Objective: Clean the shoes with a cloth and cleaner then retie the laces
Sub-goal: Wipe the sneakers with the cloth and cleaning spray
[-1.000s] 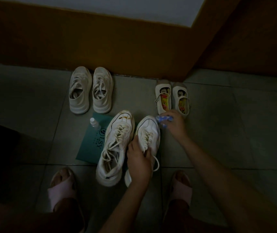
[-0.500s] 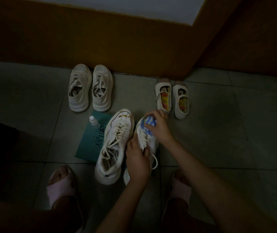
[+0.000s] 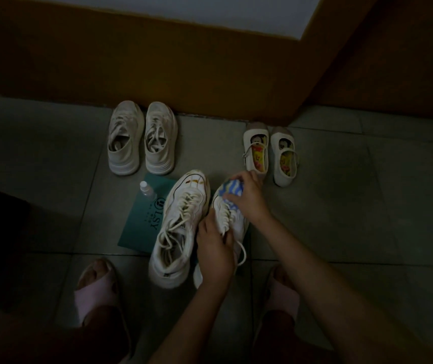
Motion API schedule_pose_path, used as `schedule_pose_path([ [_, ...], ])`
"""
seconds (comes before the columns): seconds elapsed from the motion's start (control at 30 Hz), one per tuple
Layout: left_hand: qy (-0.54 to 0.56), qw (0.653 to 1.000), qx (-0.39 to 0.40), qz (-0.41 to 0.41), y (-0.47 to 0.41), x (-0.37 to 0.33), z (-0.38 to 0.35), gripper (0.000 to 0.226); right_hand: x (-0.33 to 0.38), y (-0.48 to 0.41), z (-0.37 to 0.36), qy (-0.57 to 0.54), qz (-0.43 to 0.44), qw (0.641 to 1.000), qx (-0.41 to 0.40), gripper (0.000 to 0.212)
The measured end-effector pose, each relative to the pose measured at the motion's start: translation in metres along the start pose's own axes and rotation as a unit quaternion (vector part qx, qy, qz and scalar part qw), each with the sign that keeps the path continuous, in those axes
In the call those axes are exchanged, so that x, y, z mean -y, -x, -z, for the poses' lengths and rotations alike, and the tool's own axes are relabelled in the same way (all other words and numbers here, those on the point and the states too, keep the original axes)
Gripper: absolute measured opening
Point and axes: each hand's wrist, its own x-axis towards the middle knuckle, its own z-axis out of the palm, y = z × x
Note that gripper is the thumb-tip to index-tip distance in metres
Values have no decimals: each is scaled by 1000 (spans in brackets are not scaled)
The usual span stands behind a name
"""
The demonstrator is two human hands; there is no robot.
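Pressing cloth [image 3: 232, 189] onto sneaker [image 3: 239, 226] toe

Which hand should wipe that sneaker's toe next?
Right: the right hand grips the cloth over the toe of the sneaker, which the left hand holds.

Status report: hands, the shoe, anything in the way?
Left hand holds the sneaker by its laces. Right hand grips striped cloth on its toe. Second sneaker close alongside.
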Motion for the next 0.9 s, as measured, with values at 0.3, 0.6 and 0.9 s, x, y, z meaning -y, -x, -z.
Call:
schedule_pose_path([
  [0.3, 6, 1000, 3, 11, 2, 0, -1, 55, -5, -4, 8, -66, -79, 992, -71, 27],
  [0.6, 21, 1000, -5, 7, 0, 0, -1, 52, 6, 1, -1, -10, -18, 999, -35, 30],
  [0.9, 24, 1000, -4, 7, 1, 1, -2, 55, 4, -7, 12, -74, -35, 994, -76, 22],
])
